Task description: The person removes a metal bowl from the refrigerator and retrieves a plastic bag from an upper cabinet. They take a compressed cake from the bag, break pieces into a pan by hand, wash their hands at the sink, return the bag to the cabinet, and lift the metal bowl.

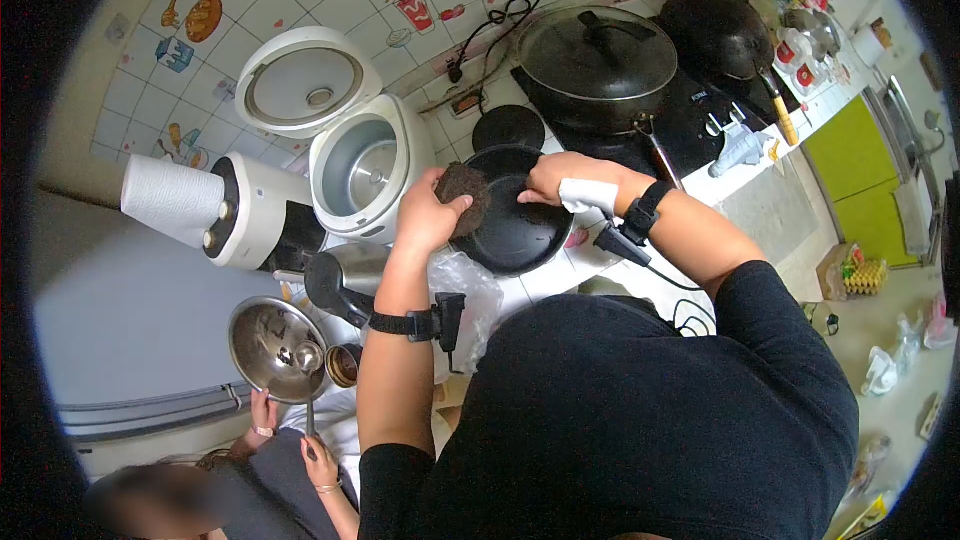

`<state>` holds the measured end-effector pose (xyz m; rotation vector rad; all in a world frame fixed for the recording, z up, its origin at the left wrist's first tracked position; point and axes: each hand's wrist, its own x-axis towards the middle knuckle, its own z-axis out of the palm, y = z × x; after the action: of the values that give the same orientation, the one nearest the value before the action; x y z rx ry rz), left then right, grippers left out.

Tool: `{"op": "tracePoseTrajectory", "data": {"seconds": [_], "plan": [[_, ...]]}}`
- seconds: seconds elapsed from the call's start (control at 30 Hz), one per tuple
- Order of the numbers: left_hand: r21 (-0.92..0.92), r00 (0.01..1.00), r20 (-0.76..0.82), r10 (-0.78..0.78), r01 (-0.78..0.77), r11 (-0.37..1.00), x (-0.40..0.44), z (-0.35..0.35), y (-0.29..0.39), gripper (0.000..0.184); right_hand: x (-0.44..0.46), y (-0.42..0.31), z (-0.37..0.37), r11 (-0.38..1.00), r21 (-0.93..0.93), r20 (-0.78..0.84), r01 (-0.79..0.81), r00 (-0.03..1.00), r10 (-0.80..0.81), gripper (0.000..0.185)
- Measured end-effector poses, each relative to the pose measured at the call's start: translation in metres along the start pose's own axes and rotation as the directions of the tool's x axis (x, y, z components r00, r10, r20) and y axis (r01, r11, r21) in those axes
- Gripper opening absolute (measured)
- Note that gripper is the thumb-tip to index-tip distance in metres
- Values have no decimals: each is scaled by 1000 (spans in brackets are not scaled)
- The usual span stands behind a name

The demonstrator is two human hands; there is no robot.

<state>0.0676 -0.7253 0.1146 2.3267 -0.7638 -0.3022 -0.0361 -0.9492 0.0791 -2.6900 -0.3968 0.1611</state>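
Observation:
My left hand (428,212) grips a dark brown, rough-textured round lump (463,202) over the left side of a black pan (520,240). The lump's exact kind is unclear. At the upper right of the pan is my right hand (565,180), its fingers closed and pointing down into the pan. Whatever those fingers hold, if anything, is hidden. Something white is wrapped around my right wrist. A few small specks show on the pan's dark inner surface.
An open rice cooker (400,175) stands left of the pan. Behind are a lidded pot (600,60) and a wok (715,35) on the stove. At lower left, another person holds a metal bowl (245,340) and a ladle (311,415). A plastic bag (470,290) lies nearby.

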Motion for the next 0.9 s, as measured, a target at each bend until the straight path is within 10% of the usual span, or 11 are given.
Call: {"op": "tracePoseTrajectory", "data": {"seconds": [0.27, 0.5, 0.9], "plan": [[-655, 962, 272, 12, 176, 735, 0, 9, -11, 46, 1, 8, 8, 975, 211, -71, 68, 996, -54, 24], [-716, 947, 313, 78, 181, 674, -5, 15, -12, 47, -3, -9, -20, 897, 429, -229, 110, 973, -10, 35], [-532, 937, 344, 59, 143, 834, 1, 31, -20, 44, -1, -18, -18, 972, 143, -296, 184, 945, -136, 32]]}}
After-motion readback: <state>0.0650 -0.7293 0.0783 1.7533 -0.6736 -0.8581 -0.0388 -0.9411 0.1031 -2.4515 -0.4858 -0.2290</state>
